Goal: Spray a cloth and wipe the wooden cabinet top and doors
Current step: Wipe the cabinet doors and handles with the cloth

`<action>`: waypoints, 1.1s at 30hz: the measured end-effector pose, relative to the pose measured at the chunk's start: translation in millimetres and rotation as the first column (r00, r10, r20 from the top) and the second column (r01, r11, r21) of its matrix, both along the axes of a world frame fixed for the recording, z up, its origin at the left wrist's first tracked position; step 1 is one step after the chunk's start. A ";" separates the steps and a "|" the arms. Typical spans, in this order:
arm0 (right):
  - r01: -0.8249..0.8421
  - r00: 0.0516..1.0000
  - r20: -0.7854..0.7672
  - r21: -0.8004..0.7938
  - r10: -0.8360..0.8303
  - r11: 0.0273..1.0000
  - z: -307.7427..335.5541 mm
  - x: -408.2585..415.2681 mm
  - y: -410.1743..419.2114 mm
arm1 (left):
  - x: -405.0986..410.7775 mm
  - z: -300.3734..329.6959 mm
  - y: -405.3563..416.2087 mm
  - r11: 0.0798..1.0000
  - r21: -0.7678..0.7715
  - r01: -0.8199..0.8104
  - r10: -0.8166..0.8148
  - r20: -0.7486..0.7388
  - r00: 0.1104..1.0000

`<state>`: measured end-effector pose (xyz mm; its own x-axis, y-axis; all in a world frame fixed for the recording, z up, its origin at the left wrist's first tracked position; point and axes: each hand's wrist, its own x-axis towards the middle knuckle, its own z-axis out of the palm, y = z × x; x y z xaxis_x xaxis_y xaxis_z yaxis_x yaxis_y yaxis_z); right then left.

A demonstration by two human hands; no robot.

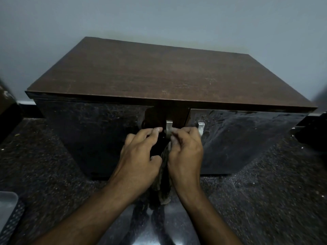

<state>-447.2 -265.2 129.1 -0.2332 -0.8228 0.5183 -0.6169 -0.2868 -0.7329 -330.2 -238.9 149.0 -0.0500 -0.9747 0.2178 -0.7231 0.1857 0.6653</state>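
Dark speckled stone makes up the floor (265, 191), which fills the lower half of the frame and is dotted with pale flecks. On it stands the cabinet (159, 96), backed against a plain grey-blue wall (159, 18) across the top of the frame. Its top (150, 73) is matt brown wood grain, faintly scuffed; the two doors below are glossy black and catch smeary reflections, the right door (247, 135) more brightly than the left door (88, 135). Two metal handles (169, 127) stand upright near the centre where the doors meet.

Both hands sit at mid-frame in front of the handles. The left hand (139, 156) has its fingers curled, thumb and forefinger pinched together near the left handle. The right hand (185, 149) is closed in a grip on the cloth (164, 181), a dark mottled rag hanging down between the wrists; whether the left hand also holds it I cannot tell.

A pale perforated object (8, 209) shows at the lower left edge. No writing or labels are readable.
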 end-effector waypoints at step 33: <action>0.083 0.975 0.215 -0.164 -0.047 0.983 16.0 5.5 8.2 | -1.8 1.7 -4.6 0.999 -0.037 -0.033 0.033 -0.018 0.999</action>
<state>-441.7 -257.0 145.2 -0.4016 -0.7057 0.5836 -0.4761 -0.3835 -0.7914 -332.0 -243.4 150.7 -0.0139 -0.9671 0.2542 -0.7175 0.1867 0.6711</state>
